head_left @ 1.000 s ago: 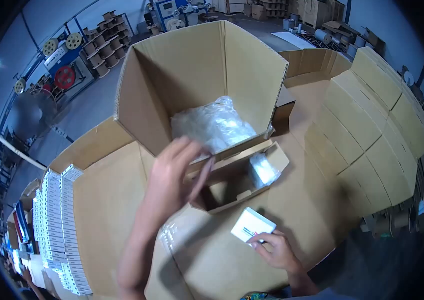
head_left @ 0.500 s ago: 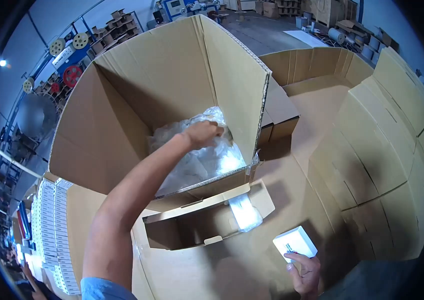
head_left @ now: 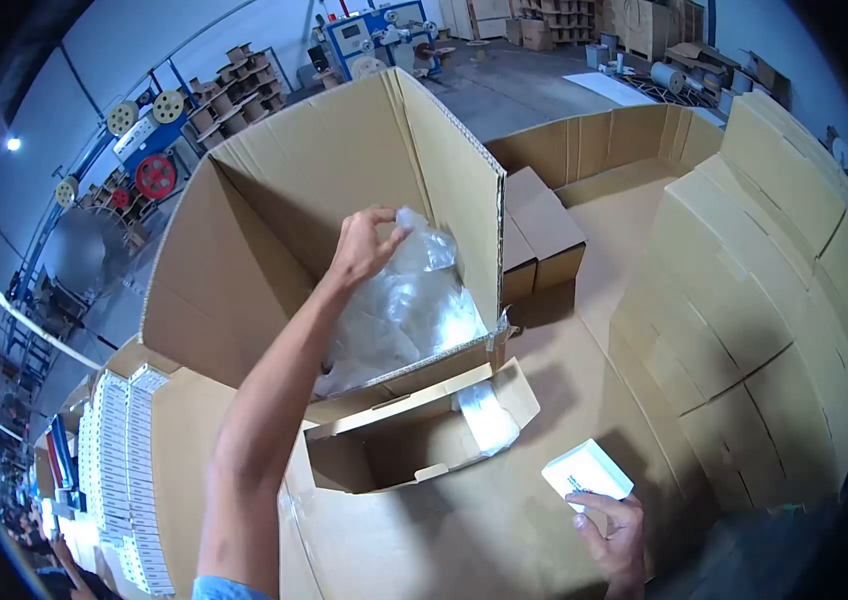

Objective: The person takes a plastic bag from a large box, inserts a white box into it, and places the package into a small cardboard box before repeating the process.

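My left hand (head_left: 366,243) reaches into a tall open cardboard box (head_left: 334,130). Its fingers pinch the edge of a clear plastic bag (head_left: 427,243), lifted above a pile of similar bags (head_left: 394,320) inside. Low on the right, my right hand (head_left: 614,530) grips a small white box (head_left: 587,473) with dark print on it, just over the cardboard-covered table (head_left: 504,530). Between my hands lies a small open carton (head_left: 374,470); a clear plastic-wrapped item (head_left: 487,415) sits at its right end.
Stacked brown cartons (head_left: 744,330) stand on the right. White boxes (head_left: 124,460) are piled in columns at the left. Behind the tall box are a closed brown carton (head_left: 549,215) and a low cardboard wall (head_left: 604,145). Part of another person (head_left: 69,565) shows at lower left.
My left hand has risen out of the bag pile and moved slightly left, pulling one plastic bag up. My right hand still holds the white box, now tilted a little differently. The view has shifted slightly.
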The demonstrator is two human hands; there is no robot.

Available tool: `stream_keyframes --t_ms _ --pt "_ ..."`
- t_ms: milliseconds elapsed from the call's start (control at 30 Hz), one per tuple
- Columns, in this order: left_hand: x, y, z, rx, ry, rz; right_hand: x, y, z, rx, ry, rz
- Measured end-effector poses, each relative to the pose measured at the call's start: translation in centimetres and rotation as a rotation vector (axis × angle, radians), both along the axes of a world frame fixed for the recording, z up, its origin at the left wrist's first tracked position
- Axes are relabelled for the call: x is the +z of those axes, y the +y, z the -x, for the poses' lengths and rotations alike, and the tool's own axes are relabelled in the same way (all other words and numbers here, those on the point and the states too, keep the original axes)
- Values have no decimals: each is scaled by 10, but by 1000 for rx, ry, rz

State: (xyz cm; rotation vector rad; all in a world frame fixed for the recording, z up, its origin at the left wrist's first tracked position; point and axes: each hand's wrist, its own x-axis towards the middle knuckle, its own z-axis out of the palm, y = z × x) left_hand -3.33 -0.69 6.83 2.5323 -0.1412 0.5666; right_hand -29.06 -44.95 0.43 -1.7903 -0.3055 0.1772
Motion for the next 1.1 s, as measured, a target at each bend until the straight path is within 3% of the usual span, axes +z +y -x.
stream_keyframes --t_ms 100,200,267,333,433,567,633,700,767,900,967,1100 --pt "25 -11 10 64 44 340 -6 -4 0 -1 -104 30" --pt "45 -21 37 -11 -42 508 11 1 2 -17 -166 70" --pt "58 -25 62 12 -58 618 13 7 5 -18 -111 -58" --pt "71 -40 104 17 -166 695 34 14 15 9 13 -155" --pt "80 -80 190 -53 -285 819 51 46 27 61 -59 -243" --pt "40 -125 298 62 -322 901 53 108 48 89 -107 -486" --pt "19 -146 347 188 -196 1002 59 126 62 108 -76 -339" --pt "-5 -160 381 213 -183 1093 34 149 78 110 2 -444" --pt "-21 -158 416 253 -105 1040 14 151 95 120 10 -273" --pt "-60 -146 474 391 -92 1098 -4 155 126 82 30 -240" --pt "-76 -140 493 405 -69 1159 -13 149 133 110 37 -124" --pt "-88 -141 504 489 -99 1079 -28 158 155 115 -36 -202"
